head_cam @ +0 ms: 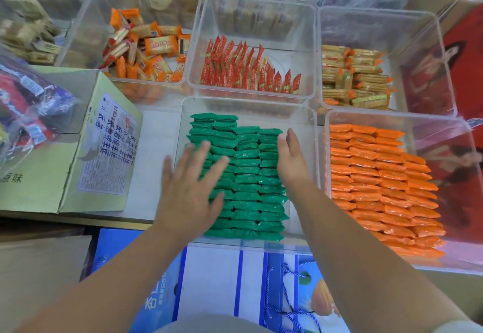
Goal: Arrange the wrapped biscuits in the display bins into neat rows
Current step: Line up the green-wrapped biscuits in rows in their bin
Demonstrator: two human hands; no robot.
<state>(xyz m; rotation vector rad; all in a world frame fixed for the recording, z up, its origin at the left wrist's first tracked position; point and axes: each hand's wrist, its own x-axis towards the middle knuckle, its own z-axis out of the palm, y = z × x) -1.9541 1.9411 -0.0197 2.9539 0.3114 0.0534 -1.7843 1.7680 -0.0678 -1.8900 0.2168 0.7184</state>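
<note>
From the head view, the green wrapped biscuits (pixel 247 176) lie in rows inside the clear bin (pixel 300 121). The left hand (pixel 189 189) lies flat, fingers spread, over their left side. The right hand (pixel 290 160), fingers straight, presses their right edge.

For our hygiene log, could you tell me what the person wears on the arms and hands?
The left hand and right hand are bare: no gloves, rings or watch. Forearms are uncovered; a pale grey sleeve edge shows on the right arm.
</note>
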